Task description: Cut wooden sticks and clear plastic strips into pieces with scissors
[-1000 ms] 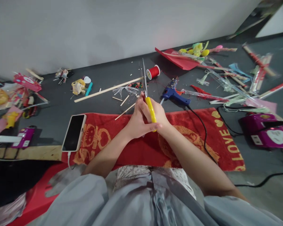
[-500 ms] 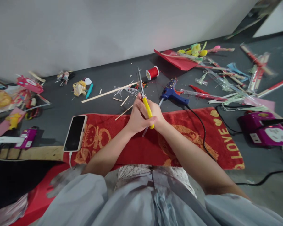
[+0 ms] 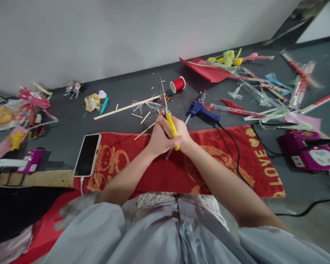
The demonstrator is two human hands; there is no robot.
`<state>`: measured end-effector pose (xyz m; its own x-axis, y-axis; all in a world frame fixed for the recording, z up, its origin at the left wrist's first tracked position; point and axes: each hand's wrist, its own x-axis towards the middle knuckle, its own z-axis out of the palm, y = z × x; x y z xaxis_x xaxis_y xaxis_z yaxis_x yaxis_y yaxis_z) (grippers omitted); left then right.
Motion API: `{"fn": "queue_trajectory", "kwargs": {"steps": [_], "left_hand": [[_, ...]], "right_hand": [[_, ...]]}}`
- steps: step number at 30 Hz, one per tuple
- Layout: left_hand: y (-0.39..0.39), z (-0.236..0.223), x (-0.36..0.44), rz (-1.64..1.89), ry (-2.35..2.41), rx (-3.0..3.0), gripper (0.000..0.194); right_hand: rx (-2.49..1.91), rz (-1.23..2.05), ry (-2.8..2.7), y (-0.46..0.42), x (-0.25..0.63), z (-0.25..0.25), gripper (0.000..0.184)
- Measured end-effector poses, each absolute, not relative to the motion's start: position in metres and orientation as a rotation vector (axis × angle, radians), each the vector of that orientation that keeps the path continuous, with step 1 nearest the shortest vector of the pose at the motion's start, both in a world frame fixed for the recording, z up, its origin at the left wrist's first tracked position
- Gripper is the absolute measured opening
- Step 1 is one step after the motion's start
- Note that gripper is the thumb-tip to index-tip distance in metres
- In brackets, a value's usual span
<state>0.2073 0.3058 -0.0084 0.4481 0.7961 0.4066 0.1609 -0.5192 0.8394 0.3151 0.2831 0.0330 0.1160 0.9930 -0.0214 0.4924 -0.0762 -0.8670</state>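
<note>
Both of my hands are wrapped together round a pair of scissors (image 3: 172, 128) with yellow handles, above the front part of the desk. My left hand (image 3: 161, 135) is closed over the near handle, its thumb lying across the yellow grip. Behind it my right hand (image 3: 184, 134) is closed round the scissors too, its fingers mostly hidden. The blades point away from me. The right end of a long wooden stick (image 3: 126, 107) meets the blades; the exact contact is too small to tell. A thin translucent rod shows partly below my hands.
A red towel (image 3: 154, 176) lies under my forearms, with a phone (image 3: 87, 155) at its left. Beyond my hands are a red thread spool (image 3: 178, 85), white wires and short stick pieces. A blue glue gun (image 3: 203, 110) with its cord lies to the right, near a purple power strip (image 3: 309, 151).
The scissors and both hands have come slightly toward me, and the blades tilt more to the left. The stick's left end has shifted right. Little differs over the last half second.
</note>
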Motion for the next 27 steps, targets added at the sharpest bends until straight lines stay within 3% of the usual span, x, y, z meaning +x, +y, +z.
{"fn": "queue_trajectory", "kwargs": {"steps": [10, 19, 23, 27], "left_hand": [[0.305, -0.012, 0.208, 1.071, 0.782, 1.854, 0.097], [0.306, -0.008, 0.206, 1.011, 0.695, 1.888, 0.109], [0.304, 0.008, 0.201, 1.114, 0.632, 1.965, 0.08], [0.303, 0.027, 0.188, 1.398, 0.855, 2.139, 0.048]], "right_hand": [[-1.686, 0.874, -1.505, 0.285, 0.316, 0.03, 0.025], [-1.68, 0.847, -1.529, 0.282, 0.318, 0.035, 0.042], [-1.731, 0.7, -1.546, 0.277, 0.323, 0.043, 0.045], [-1.773, 0.572, -1.545, 0.276, 0.328, 0.046, 0.048]]}}
